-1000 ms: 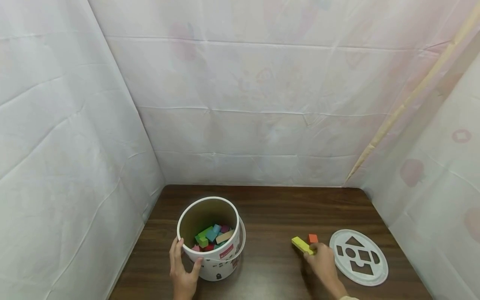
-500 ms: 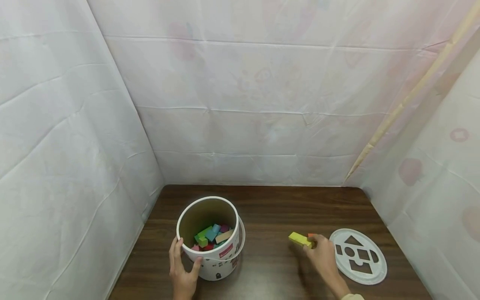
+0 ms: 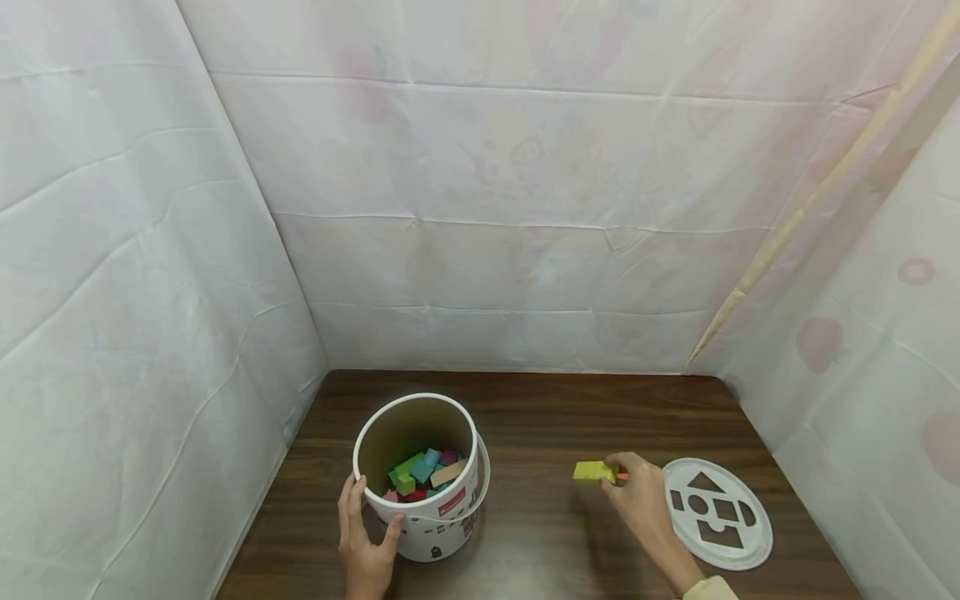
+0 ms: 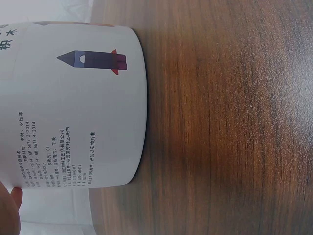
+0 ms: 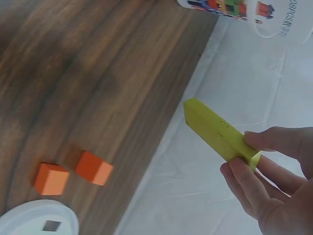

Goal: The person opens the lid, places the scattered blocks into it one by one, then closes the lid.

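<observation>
A white bucket (image 3: 433, 540) with printed pictures stands on the table, several coloured wooden blocks (image 3: 423, 473) inside it. My left hand (image 3: 366, 546) holds its near left side, fingers and thumb spread round the wall and fingertips up at the rim. In the left wrist view only a bit of that hand (image 4: 7, 215) shows beside the printed wall. My right hand (image 3: 641, 496) pinches one end of a long yellow block (image 5: 217, 131) between thumb and fingers, above the table. Two orange blocks (image 5: 51, 179) lie on the wood below; the right hand mostly hides them in the head view.
A round white lid (image 3: 678, 542) with shaped holes lies on the table to the right of my right hand. The bucket's white handle (image 3: 486, 479) hangs at its right side. White sheets (image 3: 480, 267) enclose the dark wooden table (image 3: 540, 408) at the back and both sides.
My right hand has lifted the yellow block off the table, moving it slightly away from me and turning it more level. The left hand and bucket have stayed in place.
</observation>
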The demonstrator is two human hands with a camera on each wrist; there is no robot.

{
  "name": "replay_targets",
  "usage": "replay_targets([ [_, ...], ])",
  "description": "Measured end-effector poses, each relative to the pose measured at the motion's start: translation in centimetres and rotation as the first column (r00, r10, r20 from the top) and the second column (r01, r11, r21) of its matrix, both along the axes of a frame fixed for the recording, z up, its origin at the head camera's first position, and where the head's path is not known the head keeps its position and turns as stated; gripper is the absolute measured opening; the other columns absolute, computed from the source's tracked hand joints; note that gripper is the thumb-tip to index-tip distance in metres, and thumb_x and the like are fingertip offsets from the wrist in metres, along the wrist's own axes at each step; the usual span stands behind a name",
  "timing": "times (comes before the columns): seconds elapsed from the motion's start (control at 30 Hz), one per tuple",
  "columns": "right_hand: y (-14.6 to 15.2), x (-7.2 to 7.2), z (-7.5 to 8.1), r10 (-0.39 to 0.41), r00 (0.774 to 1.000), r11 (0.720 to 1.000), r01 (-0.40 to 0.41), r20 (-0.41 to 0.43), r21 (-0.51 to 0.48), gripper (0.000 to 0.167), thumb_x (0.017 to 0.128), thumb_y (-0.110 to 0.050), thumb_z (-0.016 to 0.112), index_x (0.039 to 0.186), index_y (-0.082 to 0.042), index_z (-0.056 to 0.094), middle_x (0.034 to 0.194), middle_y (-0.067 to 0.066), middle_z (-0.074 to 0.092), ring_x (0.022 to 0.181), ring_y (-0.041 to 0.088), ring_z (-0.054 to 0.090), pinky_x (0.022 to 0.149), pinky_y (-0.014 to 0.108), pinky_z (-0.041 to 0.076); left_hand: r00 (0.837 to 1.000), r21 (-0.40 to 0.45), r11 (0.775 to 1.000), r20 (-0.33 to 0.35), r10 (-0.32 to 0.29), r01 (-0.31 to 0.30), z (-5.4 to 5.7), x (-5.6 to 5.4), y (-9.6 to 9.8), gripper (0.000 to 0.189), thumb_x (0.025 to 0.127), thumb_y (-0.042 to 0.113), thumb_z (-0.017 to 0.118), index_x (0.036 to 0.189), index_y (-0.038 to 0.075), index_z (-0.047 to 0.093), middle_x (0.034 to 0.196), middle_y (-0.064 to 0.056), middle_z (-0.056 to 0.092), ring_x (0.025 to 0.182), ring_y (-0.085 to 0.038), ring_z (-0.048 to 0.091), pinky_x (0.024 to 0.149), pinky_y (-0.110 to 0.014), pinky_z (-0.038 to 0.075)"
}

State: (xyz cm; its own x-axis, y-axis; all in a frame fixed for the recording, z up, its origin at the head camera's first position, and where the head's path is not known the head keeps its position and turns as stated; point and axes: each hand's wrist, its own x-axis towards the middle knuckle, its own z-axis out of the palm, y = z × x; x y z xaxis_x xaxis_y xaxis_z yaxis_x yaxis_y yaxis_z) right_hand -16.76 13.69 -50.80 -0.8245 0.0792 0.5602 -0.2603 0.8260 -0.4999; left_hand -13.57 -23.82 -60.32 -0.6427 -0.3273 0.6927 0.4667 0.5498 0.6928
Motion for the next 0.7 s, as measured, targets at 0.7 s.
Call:
replay_targets([
  [0.7,-2.3,-0.5,4.2,0.130,0.977,0.991,-0.132,-0.171,0.000,0.035,0.049,0.017,0.079,0.079,0.000,0.070,0.079,0.010,0.070,0.068,0.023,0.066,0.056,0.036,0.054,0.996,0.033,0.999,0.089,0.016,-0.019,0.4,0.2,0.2,0.083,0.069,0.003,0.080,0.141,0.004,0.041,0.147,-0.012,0.034,0.128,-0.013,0.036,0.095,-0.012,0.034],
])
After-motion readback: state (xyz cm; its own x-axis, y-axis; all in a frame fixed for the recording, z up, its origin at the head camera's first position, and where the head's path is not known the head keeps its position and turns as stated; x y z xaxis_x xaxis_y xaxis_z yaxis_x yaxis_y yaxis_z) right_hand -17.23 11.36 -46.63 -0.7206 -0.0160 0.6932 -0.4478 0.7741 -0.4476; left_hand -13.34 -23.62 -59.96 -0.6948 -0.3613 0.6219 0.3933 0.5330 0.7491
